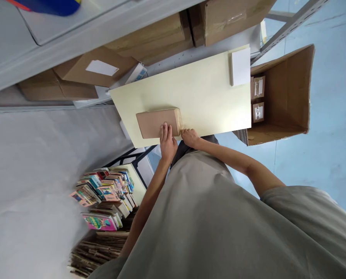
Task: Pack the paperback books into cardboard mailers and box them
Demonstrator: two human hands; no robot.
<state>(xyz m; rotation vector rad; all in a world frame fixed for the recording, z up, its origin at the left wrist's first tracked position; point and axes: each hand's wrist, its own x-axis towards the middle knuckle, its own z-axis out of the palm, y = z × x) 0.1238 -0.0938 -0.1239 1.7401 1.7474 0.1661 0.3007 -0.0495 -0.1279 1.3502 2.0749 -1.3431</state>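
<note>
A closed brown cardboard box (155, 123) lies on a pale cream tabletop (202, 97) close to my body. My left hand (167, 144) rests on the box's near side, its fingers stretched out flat over the cardboard. At the box's right end, clear packing tape (178, 118) shines along the edge. My right hand (190, 137) is closed there, its fingers pinched together on the end of the tape; the fingertips are partly hidden.
A white block or paper stack (240, 66) sits at the table's far right corner. Right of the table, a large open carton (289, 100) holds small taped boxes (258, 112). Shelves with cartons (149, 38) stand behind; books (109, 186) are piled at lower left.
</note>
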